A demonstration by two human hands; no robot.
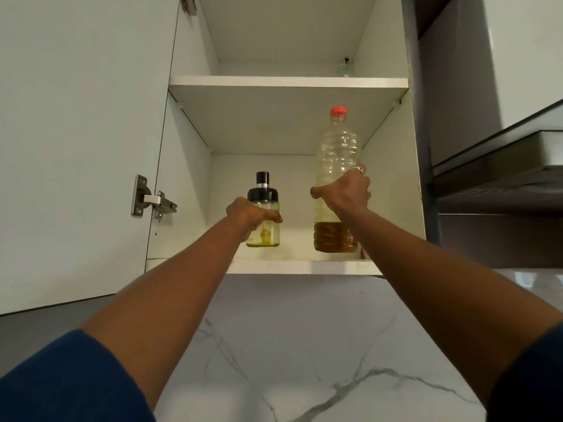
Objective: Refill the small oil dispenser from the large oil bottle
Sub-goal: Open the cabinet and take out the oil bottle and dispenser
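My sleeves (76, 376) were dark blue, leaving both forearms (189, 284) bare; on my right hand (347, 193) sat what looked like a ring (359, 169).

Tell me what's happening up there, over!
Left hand grips small dispenser. Right hand grips large oil bottle. Both upright on lower shelf. Cabinet door open.

Clear ribbed plastic bottle (337, 153), shiny metal hinge (151, 198), glossy marble-veined wall (304, 345).
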